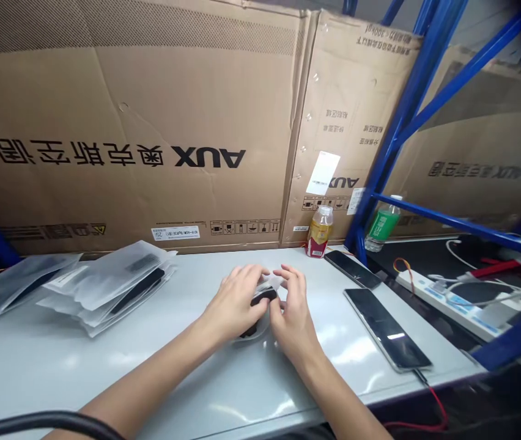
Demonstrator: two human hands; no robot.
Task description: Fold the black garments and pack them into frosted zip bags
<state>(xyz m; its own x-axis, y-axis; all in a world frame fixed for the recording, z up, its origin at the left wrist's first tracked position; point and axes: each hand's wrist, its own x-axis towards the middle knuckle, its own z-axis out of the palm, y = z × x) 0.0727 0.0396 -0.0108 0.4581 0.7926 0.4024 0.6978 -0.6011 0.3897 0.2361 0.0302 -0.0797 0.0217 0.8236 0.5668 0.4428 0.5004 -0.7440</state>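
Observation:
Both hands meet over the grey-white tabletop, around a small translucent plastic bag [275, 282] with a black item [264, 297] in or under it. My left hand [237, 300] has its thumb and fingers closed on the bag from the left, partly covering the black item. From the right, my right hand [291, 311] pinches the bag's edge between thumb and curled fingers. What kind of thing the black item is cannot be made out, since the fingers hide much of it.
Several frosted bags [114, 281] with dark items lie at left. A capped drink bottle [320, 232] stands at the back. Two phones [389, 330] lie at right, the nearer one cabled. Large AUX cartons [127, 110], a blue rack post [407, 122] and a power strip [448, 302] border the table.

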